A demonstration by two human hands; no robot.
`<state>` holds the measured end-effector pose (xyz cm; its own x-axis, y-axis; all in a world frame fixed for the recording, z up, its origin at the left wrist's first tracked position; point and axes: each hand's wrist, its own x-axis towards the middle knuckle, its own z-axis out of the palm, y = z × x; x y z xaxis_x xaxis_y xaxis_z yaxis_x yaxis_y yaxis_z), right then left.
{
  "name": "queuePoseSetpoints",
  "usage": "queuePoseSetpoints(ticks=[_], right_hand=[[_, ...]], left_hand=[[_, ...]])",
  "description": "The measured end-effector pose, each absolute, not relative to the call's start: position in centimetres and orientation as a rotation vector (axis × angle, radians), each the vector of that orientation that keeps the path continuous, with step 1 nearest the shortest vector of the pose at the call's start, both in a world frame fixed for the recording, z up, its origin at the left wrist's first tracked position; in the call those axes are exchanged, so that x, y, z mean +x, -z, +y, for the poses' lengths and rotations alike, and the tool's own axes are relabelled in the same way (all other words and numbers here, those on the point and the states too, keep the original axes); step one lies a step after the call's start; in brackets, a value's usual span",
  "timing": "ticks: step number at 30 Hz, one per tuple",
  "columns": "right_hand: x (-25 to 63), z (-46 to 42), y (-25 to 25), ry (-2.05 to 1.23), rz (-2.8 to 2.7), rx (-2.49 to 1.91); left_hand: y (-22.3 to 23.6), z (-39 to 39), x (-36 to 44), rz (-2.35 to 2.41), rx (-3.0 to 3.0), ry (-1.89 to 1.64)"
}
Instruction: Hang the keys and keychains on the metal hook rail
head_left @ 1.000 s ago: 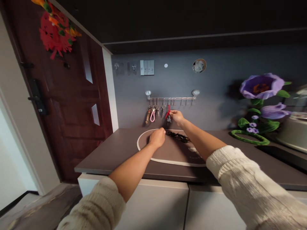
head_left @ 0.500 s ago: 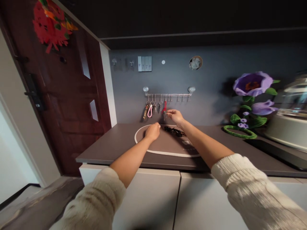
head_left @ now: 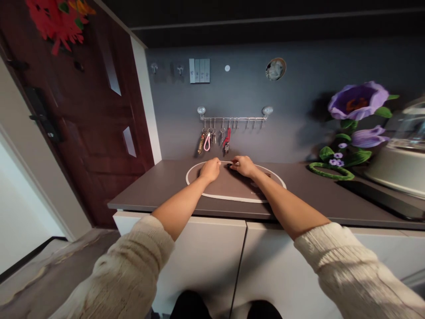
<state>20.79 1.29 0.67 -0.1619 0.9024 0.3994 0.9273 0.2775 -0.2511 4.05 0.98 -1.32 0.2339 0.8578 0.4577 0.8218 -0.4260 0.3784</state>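
Note:
My left hand (head_left: 210,169) rests curled on the oval grey mat (head_left: 215,191) on the counter. Just to its right, my right hand (head_left: 243,165) lies on the mat with its fingers closed over a dark bunch of keys, which it mostly hides. On the wall behind hangs a chrome hook rail (head_left: 232,118). From it dangle a red-strapped key set (head_left: 226,140), a pink-looped key set (head_left: 207,141) and a brown fob (head_left: 201,143).
A dark wooden door (head_left: 83,115) with a red ornament stands at the left. Purple fabric flowers (head_left: 357,119) and a lidded pot (head_left: 398,155) sit at the counter's right. White cabinet doors (head_left: 206,261) are below the counter edge.
My right hand let go of the red-strapped keys, which now hang on the rail, and dropped down onto the dark keys on the mat. The left hand stayed put.

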Motion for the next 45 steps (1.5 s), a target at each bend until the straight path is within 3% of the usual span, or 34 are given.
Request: queuePoseSetpoints(ticks=[12,25,45], right_hand=[[20.0,1.2,-0.1,0.249,-2.158,-1.778],[19.8,0.8,-0.6,0.152,-2.101,-1.757],[19.5,0.1,-1.7,0.092,-2.08,-1.312]], left_hand=[[1.6,1.6,4.0,1.619,2.448,-1.03],[1.5,1.4,4.1,1.588,2.46,-1.031],[1.3,1.5,4.1,1.28,2.55,-1.386]])
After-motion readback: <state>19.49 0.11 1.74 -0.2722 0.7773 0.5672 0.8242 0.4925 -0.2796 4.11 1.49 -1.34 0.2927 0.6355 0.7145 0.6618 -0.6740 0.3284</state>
